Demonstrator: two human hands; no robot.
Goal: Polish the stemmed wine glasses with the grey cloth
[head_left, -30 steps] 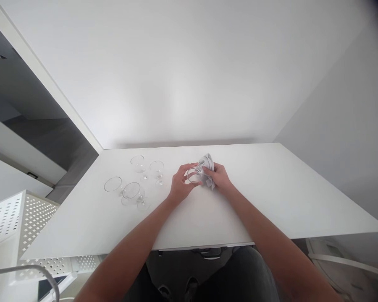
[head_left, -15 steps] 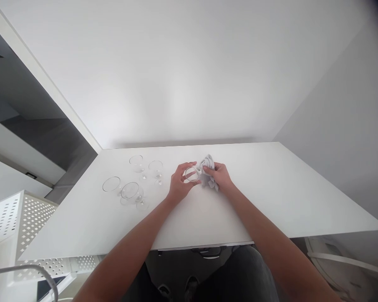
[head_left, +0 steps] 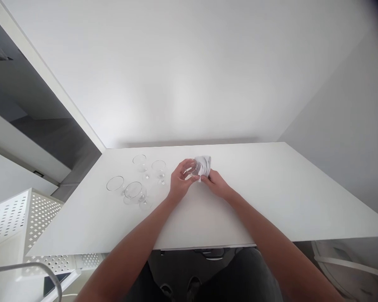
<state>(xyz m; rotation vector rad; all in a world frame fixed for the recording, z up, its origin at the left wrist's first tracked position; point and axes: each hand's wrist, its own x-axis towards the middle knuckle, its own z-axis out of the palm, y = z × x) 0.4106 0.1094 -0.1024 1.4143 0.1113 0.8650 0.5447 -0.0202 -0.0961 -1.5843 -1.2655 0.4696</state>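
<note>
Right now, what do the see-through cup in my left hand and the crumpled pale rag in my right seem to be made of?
See-through cup: apparently clear glass, smooth and shiny; fingers show through it. Crumpled pale rag: soft matte fabric, judging by its folds; the fibre is impossible to tell.

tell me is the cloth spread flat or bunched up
Bunched up: the cloth sits as a crumpled wad in the right hand, pressed against the glass.

Plain indoor room, likely home or office. White table [head_left: 271, 197] against bare white wall [head_left: 189, 71]; perforated white metal unit [head_left: 15, 218] near left; dark shelving recess [head_left: 34, 113] far left.
</note>
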